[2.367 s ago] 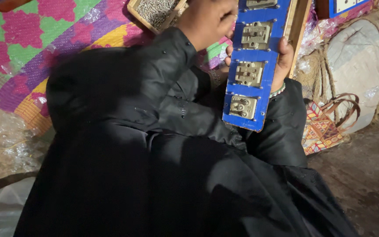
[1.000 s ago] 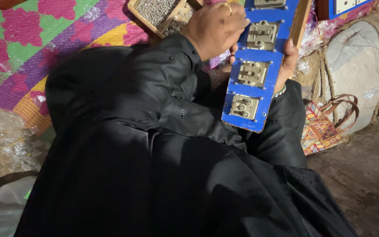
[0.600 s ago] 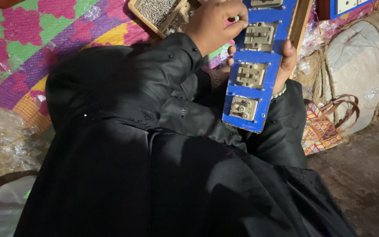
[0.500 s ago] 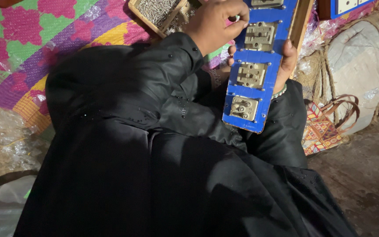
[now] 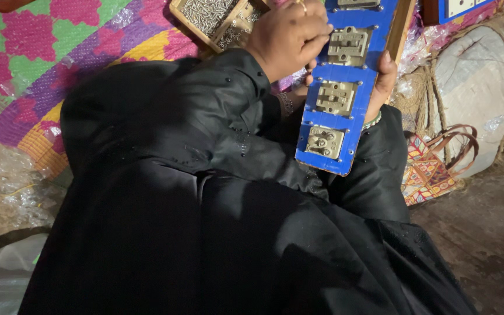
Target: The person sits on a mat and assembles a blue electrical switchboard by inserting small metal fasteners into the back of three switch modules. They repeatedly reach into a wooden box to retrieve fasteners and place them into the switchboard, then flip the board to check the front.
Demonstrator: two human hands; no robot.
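The left hand (image 5: 287, 36) now sits curled against the left edge of the blue board (image 5: 345, 87), where a couple of seconds ago it hung higher up and clear of the edge. Over the last half second barely anything changes: the board keeps its tilt, and both sleeves stay put.

The left fingers (image 5: 316, 41) are bent into a loose fist, knuckles up, tips pressed to the board beside the upper metal socket plate (image 5: 347, 45). I cannot tell whether they pinch something small; the tips are hidden under the hand. A ring shows on one finger.

The right hand (image 5: 383, 79) is behind the board, gripping it. Only its fingers (image 5: 387, 70) wrap round the right edge, clenched on the board and its wooden backing, with a bangle at the wrist.

The board stands nearly upright above the lap, lower end against the black sleeve. Three metal plates run down it; a fourth is cut off at the top.

Behind the left hand lies a wooden tray (image 5: 217, 17) of screws on the coloured mat (image 5: 59, 52). To the right are a sack (image 5: 473, 93) and a patterned bag (image 5: 433, 169), on the floor.
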